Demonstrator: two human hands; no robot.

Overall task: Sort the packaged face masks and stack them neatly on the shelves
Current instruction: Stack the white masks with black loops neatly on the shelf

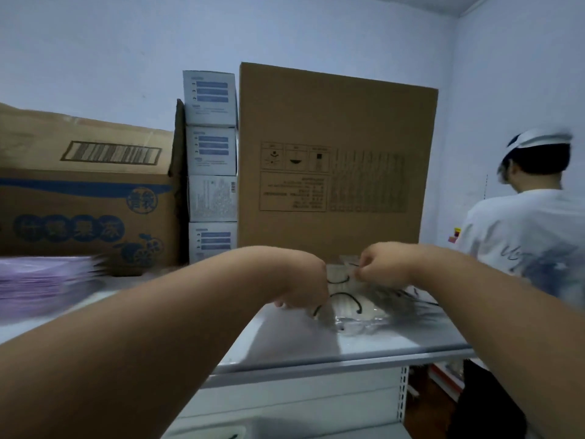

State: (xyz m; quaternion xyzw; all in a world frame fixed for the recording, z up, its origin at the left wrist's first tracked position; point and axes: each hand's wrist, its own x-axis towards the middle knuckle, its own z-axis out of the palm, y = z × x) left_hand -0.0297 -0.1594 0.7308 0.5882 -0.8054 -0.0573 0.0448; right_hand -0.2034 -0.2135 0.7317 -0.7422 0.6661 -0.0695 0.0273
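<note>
A stack of clear-wrapped face masks (351, 307) with black ear loops lies on the grey metal shelf (316, 343), in front of a tall brown carton. My left hand (304, 280) is curled at the stack's left edge and grips it there. My right hand (380, 264) pinches the stack's far right part from above. The packets under the hands are partly hidden, and the right side of the stack is blurred. A second pile of purple packaged masks (41, 280) sits at the shelf's left end.
A tall brown carton (335, 160) stands against the wall behind the masks. Left of it rises a column of white boxes (212, 166), then a printed cardboard box (85, 191). A person in a white shirt (525, 242) stands at the right. A lower shelf (285, 432) shows below.
</note>
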